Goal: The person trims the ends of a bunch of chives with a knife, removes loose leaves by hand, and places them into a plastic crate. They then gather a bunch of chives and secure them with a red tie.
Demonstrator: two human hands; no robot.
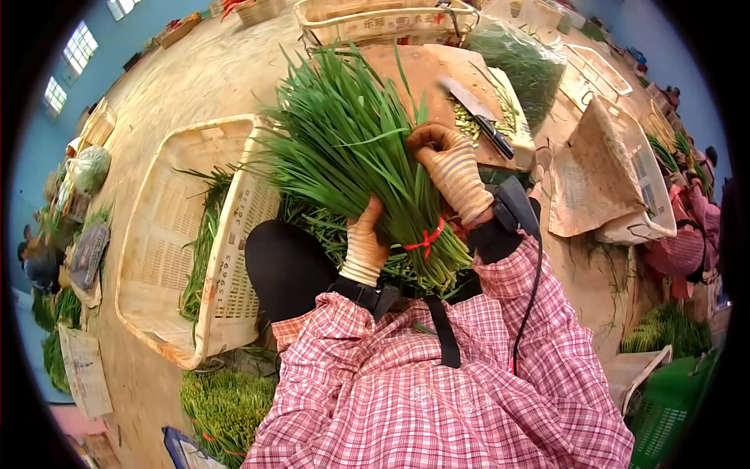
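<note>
A large bunch of garlic chives [344, 133] lies slanted across my lap, leaf tips pointing up and left. A red tie [426, 239] circles it near the pale stem ends. My left hand [365, 246], in a striped glove with bare-looking fingertips, is closed on the bunch's left side, its thumb on the stems. At the right edge, my right hand [453, 168] is curled in a pinch against the leaves; its glove is stained brown at the fingers. Just beyond it, a knife [478, 113] with a black handle rests on a board [426, 66] among cut stem ends.
At left stands a cream plastic crate [211, 289] with some chives inside; tied bunches [226, 406] lie below it. A bag of greens [516, 66] and another crate [383, 27] are ahead. Right are a cloth-draped crate [637, 195], a green basket [672, 414] and a co-worker [683, 234].
</note>
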